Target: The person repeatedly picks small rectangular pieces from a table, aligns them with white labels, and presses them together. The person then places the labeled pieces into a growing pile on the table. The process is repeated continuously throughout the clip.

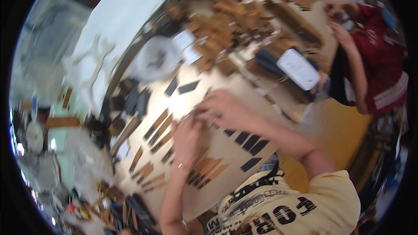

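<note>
My left hand point(188, 138) and my right hand point(224, 108) meet above the middle of the pale table. The fingers of both are closed and pinched close together around something small. Blur and the fingers hide what it is. Left of my left hand lie brown strips with dark ends point(156, 124), side by side. More short brown and dark strips point(204, 172) lie below it, close to my body. Under my right forearm rests a row of dark rectangular pieces point(250, 142). Beyond my hands are two loose dark pieces point(188, 87).
A clear plastic bag point(152, 61) with dark contents sits beyond the strips. Heaped brown pieces point(230, 26) cover the far side. A white card point(298, 69) lies on a dark stack. A wooden handle point(127, 135) lies at the left edge. A person in a dark red shirt point(379, 65) works at right.
</note>
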Tool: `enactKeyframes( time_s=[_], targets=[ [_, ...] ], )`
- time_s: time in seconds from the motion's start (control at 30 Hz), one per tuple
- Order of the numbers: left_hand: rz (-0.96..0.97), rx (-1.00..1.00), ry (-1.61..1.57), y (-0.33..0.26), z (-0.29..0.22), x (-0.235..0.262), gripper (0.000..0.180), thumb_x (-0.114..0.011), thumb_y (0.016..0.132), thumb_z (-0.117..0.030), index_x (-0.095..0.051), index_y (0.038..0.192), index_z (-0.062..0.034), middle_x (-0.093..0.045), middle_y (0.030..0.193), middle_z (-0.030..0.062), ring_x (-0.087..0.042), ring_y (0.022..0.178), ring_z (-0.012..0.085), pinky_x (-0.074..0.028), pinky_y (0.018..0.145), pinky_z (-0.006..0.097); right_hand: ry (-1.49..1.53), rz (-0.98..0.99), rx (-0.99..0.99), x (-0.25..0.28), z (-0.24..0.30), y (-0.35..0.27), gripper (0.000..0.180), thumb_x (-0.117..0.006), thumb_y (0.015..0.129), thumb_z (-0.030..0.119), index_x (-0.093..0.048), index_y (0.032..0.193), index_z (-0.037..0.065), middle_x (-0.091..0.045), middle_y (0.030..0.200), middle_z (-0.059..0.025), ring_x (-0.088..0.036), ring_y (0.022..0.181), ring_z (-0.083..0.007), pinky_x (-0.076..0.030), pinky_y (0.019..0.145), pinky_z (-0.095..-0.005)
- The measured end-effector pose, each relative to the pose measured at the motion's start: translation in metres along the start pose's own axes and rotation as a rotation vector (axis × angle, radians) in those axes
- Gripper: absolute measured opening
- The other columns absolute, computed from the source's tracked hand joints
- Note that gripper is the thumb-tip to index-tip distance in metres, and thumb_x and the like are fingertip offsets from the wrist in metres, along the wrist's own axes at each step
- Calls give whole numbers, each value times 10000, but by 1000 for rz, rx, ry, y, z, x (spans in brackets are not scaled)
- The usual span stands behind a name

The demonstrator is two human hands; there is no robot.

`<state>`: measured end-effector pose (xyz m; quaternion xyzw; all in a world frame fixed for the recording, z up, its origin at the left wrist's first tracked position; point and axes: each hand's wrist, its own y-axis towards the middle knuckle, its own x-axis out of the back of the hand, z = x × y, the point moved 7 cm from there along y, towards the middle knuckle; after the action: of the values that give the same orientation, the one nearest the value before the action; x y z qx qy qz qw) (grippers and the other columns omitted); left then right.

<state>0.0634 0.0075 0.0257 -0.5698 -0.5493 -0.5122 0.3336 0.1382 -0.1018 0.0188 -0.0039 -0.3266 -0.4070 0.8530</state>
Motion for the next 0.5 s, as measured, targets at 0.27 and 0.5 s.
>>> enactKeyframes(
  time_s=[0.27, 0.5],
  targets=[
    [-188, 171, -193, -18, 28, 32, 326, -609, 765, 10, -711, 1056, -95, -669, 1131, 84, -610, 1051, 260, -349, 986, 425, -872, 78, 237, -34, 46, -22, 331, -572, 924, 350, -710, 963, 52, -634, 1047, -100, -592, 1066, -282, -411, 1005, -449],
    [-35, 81, -34, -14, 17, 3, 283, -637, 751, -24, -752, 1002, -86, -607, 1259, 120, -516, 1222, 323, -327, 1062, 466, -478, 607, -92, -23, -1, 7, 349, -665, 878, 367, -693, 1105, 103, -600, 1107, -102, -519, 1162, -261, -310, 1093, -479]
  ],
)
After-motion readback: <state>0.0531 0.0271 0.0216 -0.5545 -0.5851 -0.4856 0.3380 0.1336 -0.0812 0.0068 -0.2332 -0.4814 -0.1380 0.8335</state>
